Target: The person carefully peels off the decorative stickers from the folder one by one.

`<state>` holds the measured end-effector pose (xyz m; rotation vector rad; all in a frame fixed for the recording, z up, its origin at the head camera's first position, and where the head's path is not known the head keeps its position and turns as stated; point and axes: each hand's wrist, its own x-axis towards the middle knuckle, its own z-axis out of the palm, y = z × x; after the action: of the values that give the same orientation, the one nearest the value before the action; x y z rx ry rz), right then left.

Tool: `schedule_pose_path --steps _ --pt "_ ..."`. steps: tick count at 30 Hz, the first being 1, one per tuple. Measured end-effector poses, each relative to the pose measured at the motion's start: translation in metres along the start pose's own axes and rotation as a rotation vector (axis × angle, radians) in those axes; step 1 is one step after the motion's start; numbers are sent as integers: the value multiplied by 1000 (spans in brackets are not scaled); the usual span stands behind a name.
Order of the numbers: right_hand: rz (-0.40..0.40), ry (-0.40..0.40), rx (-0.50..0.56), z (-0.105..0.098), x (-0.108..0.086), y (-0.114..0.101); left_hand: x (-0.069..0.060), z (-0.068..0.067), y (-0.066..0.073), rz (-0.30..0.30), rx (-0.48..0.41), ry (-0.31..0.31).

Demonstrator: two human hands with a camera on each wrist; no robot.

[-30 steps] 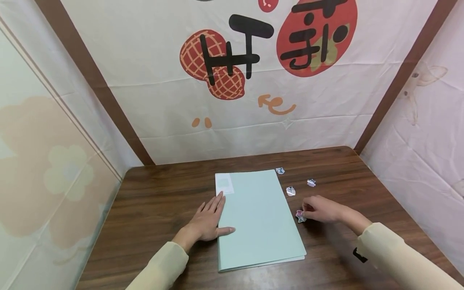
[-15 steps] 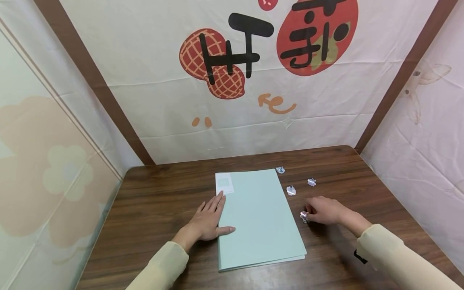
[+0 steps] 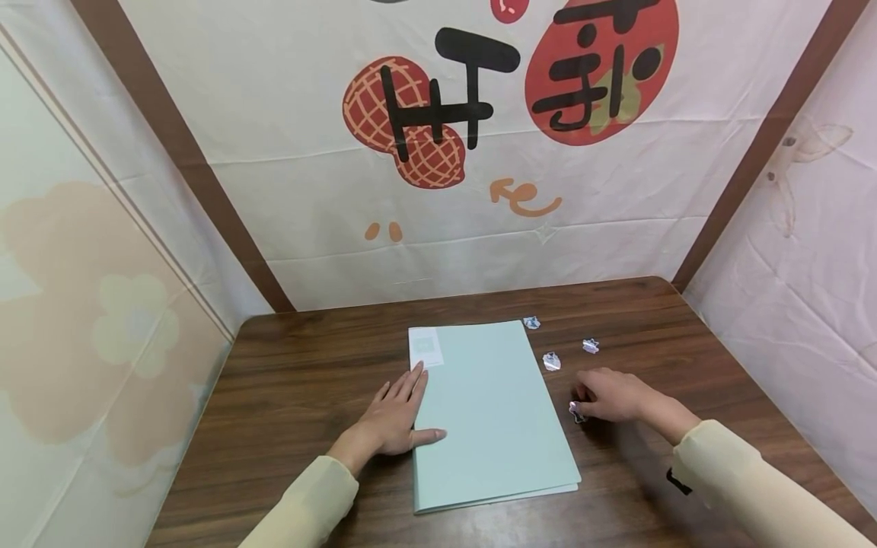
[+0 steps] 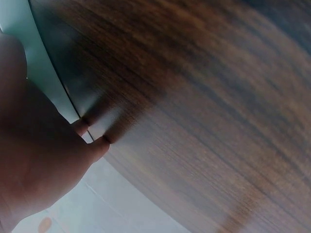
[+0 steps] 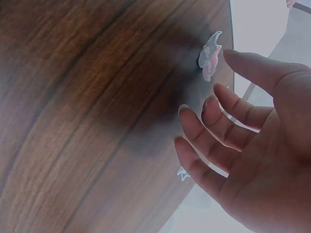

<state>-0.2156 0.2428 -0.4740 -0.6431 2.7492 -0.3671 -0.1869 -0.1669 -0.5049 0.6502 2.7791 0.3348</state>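
Observation:
A mint-green folder [image 3: 489,411] with a white label [image 3: 426,346] at its upper left corner lies shut on the table. My left hand [image 3: 393,418] rests flat over its left edge, fingers spread and thumb on the cover. To the right of the folder, my right hand [image 3: 610,394] is at a small shiny sticker [image 5: 210,56], pink and white. In the right wrist view the thumb tip is at the sticker's edge. The loosely bent fingers are apart from the thumb, and nothing shows between them. In the head view the hand partly hides this sticker.
Three more shiny stickers lie beyond the right hand: one by the folder's top corner [image 3: 531,323], one sticker [image 3: 551,361] beside its right edge, and another sticker [image 3: 591,345] farther right. Printed cloth hangs behind the brown wooden table [image 3: 308,380].
The small sticker by my right hand has shifted slightly right and now shows less pink in the head view. My right hand has barely moved. The left hand stays on the folder.

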Motion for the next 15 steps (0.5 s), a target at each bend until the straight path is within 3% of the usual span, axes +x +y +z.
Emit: schedule_pose_path --steps 15 --pt "-63 28 20 -11 14 -22 0 -2 0 -2 -11 -4"
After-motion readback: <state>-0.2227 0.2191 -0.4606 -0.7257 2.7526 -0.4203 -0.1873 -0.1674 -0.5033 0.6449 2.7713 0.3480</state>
